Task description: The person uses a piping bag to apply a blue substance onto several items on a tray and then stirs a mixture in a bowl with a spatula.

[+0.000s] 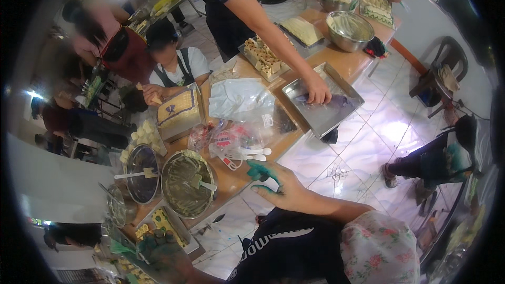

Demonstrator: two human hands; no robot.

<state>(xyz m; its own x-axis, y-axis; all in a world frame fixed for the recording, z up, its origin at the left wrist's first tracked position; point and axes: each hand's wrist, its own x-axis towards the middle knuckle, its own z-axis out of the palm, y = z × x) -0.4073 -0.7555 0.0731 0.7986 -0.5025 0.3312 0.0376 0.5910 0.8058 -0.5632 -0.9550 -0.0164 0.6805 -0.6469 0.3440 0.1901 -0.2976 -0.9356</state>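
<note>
Green-stained hands by a messy table [229, 186]
Right hand [281, 186]: fingers half-curled with a gap, nothing visible in it, mixing bowl [181, 202] at its 9 o'clock. Left hand [168, 257]: blurry, can't tell its grip, green-topped cake [171, 225] at its 12.

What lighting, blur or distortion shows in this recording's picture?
Head view, light: glare whitens pale, glossy floor tiles; a small white light flares at far left. Head view, sharpness: the left background looks hazy. Head view, rim: corners black, shapes bent.
</note>
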